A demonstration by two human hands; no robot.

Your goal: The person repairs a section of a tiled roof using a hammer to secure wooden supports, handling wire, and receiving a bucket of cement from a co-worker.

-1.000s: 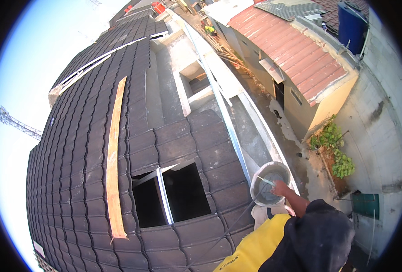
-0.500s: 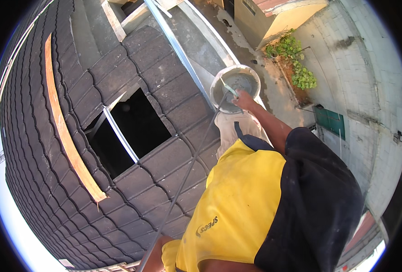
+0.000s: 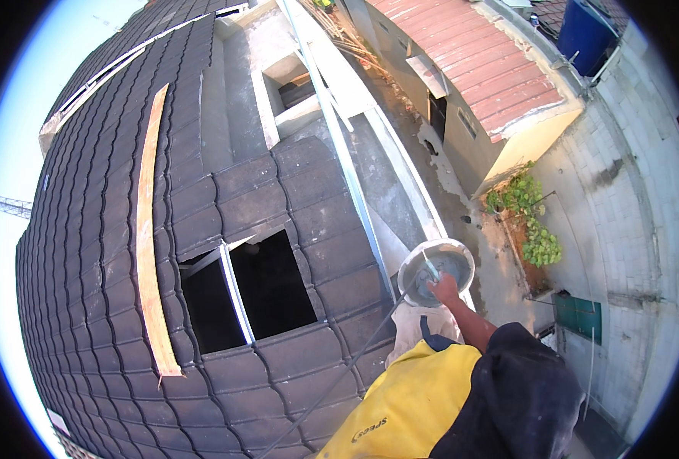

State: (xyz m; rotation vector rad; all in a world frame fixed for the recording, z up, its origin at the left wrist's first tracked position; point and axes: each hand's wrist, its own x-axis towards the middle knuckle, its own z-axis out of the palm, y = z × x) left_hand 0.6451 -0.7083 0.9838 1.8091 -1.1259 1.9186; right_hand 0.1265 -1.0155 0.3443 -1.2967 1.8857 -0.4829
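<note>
My right hand (image 3: pixel 444 289) is closed around a slim tool with a pale green handle (image 3: pixel 431 265). It reaches into a round, pale bucket (image 3: pixel 467 260), and grey wet-looking material (image 3: pixel 454 268) coats the inside. What the tool's working end looks like, I cannot make out. From beside the bucket a thin dark cord or rod (image 3: pixel 332 386) runs down across the tiles to the lower edge. My left hand is out of view. I wear a yellow and black shirt (image 3: pixel 412 398).
Dark roof tiles (image 3: pixel 293 405) surround a rectangular opening (image 3: pixel 278 287) crossed by a metal bar (image 3: pixel 237 294). A wooden plank (image 3: pixel 148 252) lies on the tiles. A long metal strip (image 3: pixel 347 164) borders the concrete gutter (image 3: pixel 385 180). Beyond the roof edge, the ground drops away beside plants (image 3: pixel 534 206).
The view has tilted up, so the bucket, opening and plank appear lower. My left hand has left the picture. My right hand still grips the tool at the bucket.
</note>
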